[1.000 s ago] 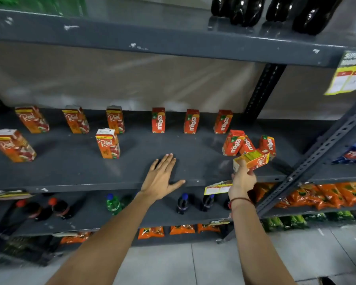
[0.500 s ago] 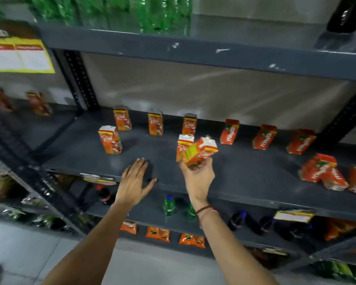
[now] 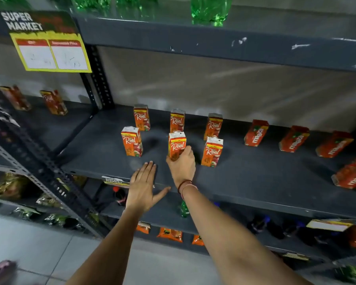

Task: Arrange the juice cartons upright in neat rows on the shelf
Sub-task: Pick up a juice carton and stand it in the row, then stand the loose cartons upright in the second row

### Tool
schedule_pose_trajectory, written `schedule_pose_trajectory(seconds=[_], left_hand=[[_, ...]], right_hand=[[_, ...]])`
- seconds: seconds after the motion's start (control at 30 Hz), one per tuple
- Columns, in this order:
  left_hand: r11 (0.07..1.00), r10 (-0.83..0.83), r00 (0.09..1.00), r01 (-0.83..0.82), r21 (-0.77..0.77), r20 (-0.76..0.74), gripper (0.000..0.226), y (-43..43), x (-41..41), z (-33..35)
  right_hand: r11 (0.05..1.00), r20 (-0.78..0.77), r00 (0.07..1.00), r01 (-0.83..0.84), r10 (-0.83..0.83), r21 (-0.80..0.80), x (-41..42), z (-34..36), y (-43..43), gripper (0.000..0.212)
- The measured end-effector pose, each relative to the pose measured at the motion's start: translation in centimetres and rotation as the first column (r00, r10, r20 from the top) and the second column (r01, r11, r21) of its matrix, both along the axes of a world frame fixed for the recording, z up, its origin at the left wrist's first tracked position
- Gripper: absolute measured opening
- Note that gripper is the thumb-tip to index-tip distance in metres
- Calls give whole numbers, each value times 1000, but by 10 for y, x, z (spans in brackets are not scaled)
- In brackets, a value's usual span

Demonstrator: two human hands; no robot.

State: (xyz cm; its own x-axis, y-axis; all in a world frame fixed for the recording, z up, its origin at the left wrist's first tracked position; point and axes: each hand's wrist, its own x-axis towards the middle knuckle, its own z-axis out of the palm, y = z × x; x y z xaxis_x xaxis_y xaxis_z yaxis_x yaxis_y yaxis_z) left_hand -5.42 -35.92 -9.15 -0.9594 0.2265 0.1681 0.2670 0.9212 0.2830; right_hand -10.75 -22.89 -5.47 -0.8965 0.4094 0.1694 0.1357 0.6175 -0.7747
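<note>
My right hand (image 3: 182,164) grips an orange Real juice carton (image 3: 177,144) by its lower part, holding it upright in the front row on the grey shelf (image 3: 255,177). Two more Real cartons stand upright beside it, one to the left (image 3: 131,141) and one to the right (image 3: 211,151). Behind them three Real cartons (image 3: 177,120) form a back row. Further right three red Maaza cartons (image 3: 293,138) stand in a line, and a loose cluster of Maaza cartons (image 3: 352,176) lies at the far right. My left hand (image 3: 143,187) rests flat and open on the shelf's front edge.
A slotted upright post (image 3: 99,79) bounds the shelf on the left, with a yellow price sign (image 3: 49,52) beside it. Green bottles (image 3: 209,10) stand on the shelf above. Bottles and snack packets (image 3: 170,234) fill the lower shelves. Two more cartons (image 3: 53,101) sit on the neighbouring left shelf.
My right hand carried a carton from the right-hand cluster leftward, turned it from tilted to upright and set it in the front row. My view swung left. The left hand stayed on the shelf edge.
</note>
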Motion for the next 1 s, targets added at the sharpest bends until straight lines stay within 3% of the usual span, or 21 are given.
schedule_pose_trajectory(seconds=[0.2,0.33,0.4,0.53,0.7,0.9,1.0], left_hand=[[1000,6,1000,-6,-16,-4,92,-1,-2,-1],[1000,-3,1000,3,-21,-10,94,2,1,1],[1000,-8,999,8,-4,-32,93,0,2,4],[997,-25,994,33,76,-108,76,14,19,8],[976,-117,983,139,165,-139,68,82,35,11],[923,-334,928,358,142,-169,58,214,32,22],[909,-394,913,404,105,-105,53,274,29,19]], right_hand=[[997,54,998,-21,17,75,-8,-3,-9,66],[995,63,993,-99,98,2,4,-1,8,65],[986,17,986,-166,167,-20,20,-2,18,59],[972,-117,964,-235,237,29,66,-12,64,26],[999,-250,967,-40,41,8,105,-18,163,9],[950,-241,927,309,-289,50,125,-5,311,2],[885,-167,882,458,-440,88,130,6,379,23]])
